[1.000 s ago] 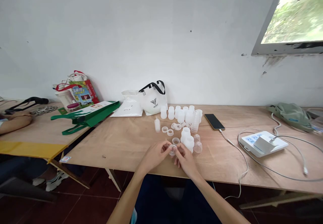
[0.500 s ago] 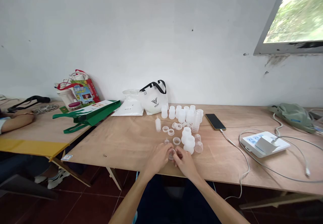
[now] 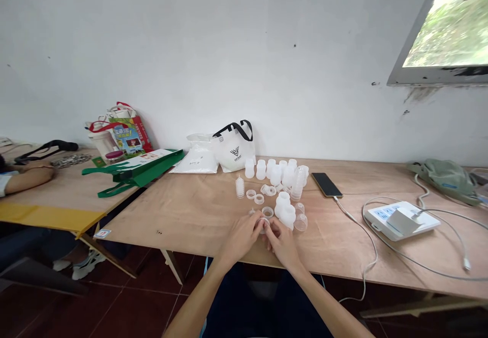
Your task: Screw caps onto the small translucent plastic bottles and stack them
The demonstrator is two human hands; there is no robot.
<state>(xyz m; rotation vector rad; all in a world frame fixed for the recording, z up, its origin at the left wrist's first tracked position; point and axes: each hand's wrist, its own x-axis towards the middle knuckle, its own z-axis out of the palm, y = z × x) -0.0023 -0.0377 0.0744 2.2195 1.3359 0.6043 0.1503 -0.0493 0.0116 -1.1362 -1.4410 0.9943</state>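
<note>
Close together near the table's front edge, my left hand (image 3: pixel 244 235) and my right hand (image 3: pixel 281 241) pinch a small translucent plastic ring (image 3: pixel 264 220) between their fingertips. The fingers cover much of it. Just beyond lies another ring (image 3: pixel 268 212), with a small clear nipple-shaped piece (image 3: pixel 252 211) by my left fingers. White plastic bottles (image 3: pixel 282 205) stand right behind my right hand, beside clear dome caps (image 3: pixel 301 221). Farther back are two more loose rings (image 3: pixel 258 199) and a ribbed clear bottle-like piece (image 3: pixel 240 187).
Several white bottles (image 3: pixel 275 175) and a tall clear cylinder (image 3: pixel 298 183) stand toward the wall. To the right are a phone (image 3: pixel 327 184) and a power strip (image 3: pixel 400 218) with cables. A white bag (image 3: pixel 233 150) and green bag (image 3: pixel 141 173) sit left; another person's arm (image 3: pixel 30 176) rests beyond.
My hands have drawn closer around the ring, which has come up and slightly away from me, with its opening now more covered. The camera view has shifted slightly.
</note>
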